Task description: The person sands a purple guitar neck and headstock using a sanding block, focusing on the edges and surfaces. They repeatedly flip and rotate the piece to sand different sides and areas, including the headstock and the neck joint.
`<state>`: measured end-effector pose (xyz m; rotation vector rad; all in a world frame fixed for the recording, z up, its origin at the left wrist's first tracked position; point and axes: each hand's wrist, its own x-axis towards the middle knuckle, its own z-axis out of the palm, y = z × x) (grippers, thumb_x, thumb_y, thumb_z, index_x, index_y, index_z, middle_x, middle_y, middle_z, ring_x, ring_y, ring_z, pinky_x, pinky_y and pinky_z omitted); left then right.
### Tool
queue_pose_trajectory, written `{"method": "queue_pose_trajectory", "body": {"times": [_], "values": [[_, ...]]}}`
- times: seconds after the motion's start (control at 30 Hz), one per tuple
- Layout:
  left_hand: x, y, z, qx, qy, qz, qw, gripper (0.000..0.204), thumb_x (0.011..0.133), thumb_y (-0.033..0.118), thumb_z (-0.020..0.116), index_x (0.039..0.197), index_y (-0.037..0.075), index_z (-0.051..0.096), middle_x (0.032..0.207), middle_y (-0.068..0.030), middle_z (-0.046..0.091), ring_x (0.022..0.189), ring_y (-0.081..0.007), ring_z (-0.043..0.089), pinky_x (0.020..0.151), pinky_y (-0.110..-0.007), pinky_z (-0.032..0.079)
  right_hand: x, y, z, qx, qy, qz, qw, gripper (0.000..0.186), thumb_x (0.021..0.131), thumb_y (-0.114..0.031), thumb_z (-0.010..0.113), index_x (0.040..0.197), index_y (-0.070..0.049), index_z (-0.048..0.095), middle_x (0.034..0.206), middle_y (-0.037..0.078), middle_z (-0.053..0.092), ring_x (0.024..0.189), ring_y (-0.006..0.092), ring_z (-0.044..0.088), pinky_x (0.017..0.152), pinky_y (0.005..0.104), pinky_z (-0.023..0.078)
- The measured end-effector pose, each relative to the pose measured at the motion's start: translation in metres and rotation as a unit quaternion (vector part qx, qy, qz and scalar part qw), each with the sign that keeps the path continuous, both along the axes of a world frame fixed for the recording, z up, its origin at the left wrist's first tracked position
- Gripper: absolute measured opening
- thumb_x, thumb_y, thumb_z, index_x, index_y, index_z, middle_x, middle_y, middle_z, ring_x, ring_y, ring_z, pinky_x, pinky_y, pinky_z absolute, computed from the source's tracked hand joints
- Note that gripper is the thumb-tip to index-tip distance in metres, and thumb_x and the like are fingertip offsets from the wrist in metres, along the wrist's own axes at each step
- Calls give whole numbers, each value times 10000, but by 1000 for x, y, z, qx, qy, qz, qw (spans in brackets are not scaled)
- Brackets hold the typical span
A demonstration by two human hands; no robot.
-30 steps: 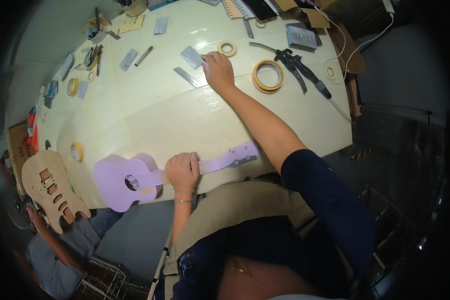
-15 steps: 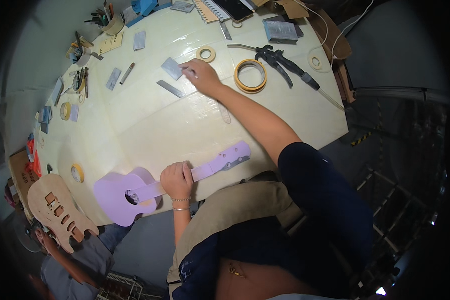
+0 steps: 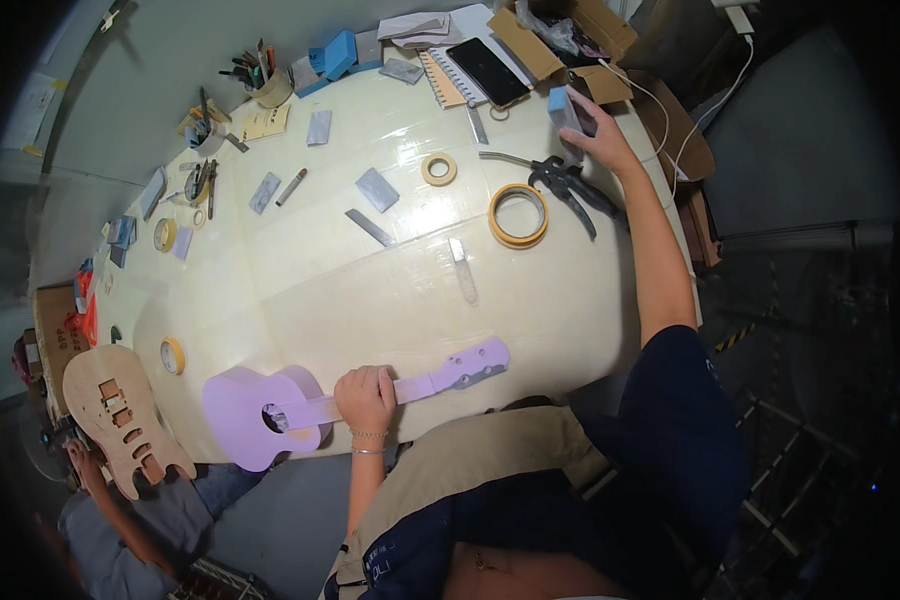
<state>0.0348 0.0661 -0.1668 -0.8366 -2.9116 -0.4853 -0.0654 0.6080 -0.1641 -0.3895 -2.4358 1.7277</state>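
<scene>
A lilac ukulele (image 3: pixel 260 400) lies near the front edge of the table, its headstock pointing right. My left hand (image 3: pixel 366 398) is closed around its neck, just beyond the soundhole. At the far right, my right hand (image 3: pixel 602 135) grips a blue and grey sanding block (image 3: pixel 558 103) between thumb and fingers. Below that hand lies a black air blow gun (image 3: pixel 567 188), partly beside my forearm. A wide roll of yellow tape (image 3: pixel 519 216) rests left of the blow gun. A smaller roll of masking tape (image 3: pixel 438 169) and a grey abrasive pad (image 3: pixel 377 189) are farther left.
Steel rulers, a blade (image 3: pixel 462 270), a marker (image 3: pixel 291 187) and tape rolls are scattered about. Notebooks, a phone (image 3: pixel 487 72) and an open carton (image 3: pixel 530 42) stand at the back. At lower left, a co-worker's hand (image 3: pixel 85 465) is by a wooden guitar body (image 3: pixel 122 425).
My right hand has left the grey pad, moved right and back, and taken hold of the sanding block. My left hand stays on the ukulele neck. The view has shifted.
</scene>
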Motion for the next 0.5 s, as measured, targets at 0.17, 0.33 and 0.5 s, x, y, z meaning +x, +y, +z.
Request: {"method": "queue_pose_trajectory", "body": {"times": [0.17, 0.33, 0.5], "values": [[-4, -7, -3, 5, 10, -3, 1000, 212, 879, 211, 554, 712, 98, 621, 673, -66, 576, 648, -279, 537, 627, -403, 402, 54, -105, 36, -606, 179, 54, 773, 727, 909, -461, 587, 1432, -24, 337, 1389, 216, 451, 1227, 428, 492, 1073, 521, 380], [-10, -5, 0, 32, -63, -66, 995, 261, 901, 305, 580, 789, 88, 671, 666, -69, 618, 650, -280, 585, 622, -402, 429, 114, -144, 22, -708, 228, 134, 655, 745, 925, -580, 461, 1412, -23, 368, 1335, 228, 499, 1168, 454, 531, 1010, 581, 424], [-9, 4, 21, 13, -115, -225, 968, 420, 776, 457, 711, 912, 67, 635, 689, -89, 612, 637, -297, 599, 586, -392, 465, 228, -213, 12, -502, 184, -80, 841, 640, 959, -449, 472, 1428, -24, 381, 1290, 186, 549, 1151, 315, 561, 944, 389, 481]]}}
